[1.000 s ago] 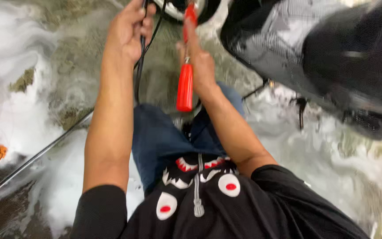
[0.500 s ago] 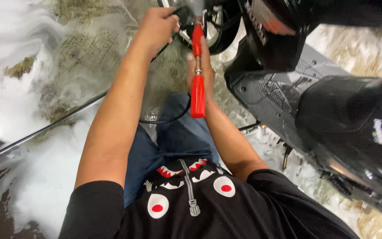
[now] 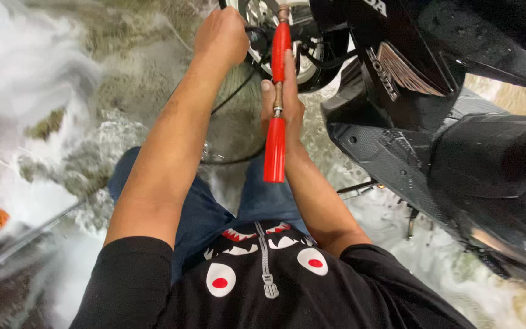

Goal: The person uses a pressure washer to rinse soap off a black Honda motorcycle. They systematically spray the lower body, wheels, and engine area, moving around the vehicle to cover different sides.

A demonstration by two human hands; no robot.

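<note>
Red-handled spray lance (image 3: 277,97) lies along the right hand (image 3: 282,103), which grasps its mid-section beside the scooter wheel (image 3: 275,36); stiff, probably wet and slippery, best gripped on the red sleeves. Left hand (image 3: 221,36) is clenched on the black hose (image 3: 232,97). Compared with half a second ago, the black scooter (image 3: 445,134) fills more of the view, foam (image 3: 25,67) less

A single head-worn view looks steeply down the person's own chest and along both forearms toward the wet, foamy ground (image 3: 44,183); it faces forward and down, close enough that the black shirt (image 3: 263,286) fills the lower edge; the left hand (image 3: 221,38) and right hand (image 3: 281,100) sit near the top, with the black scooter (image 3: 458,140) crowding the right side; no second view shares the scene
</note>
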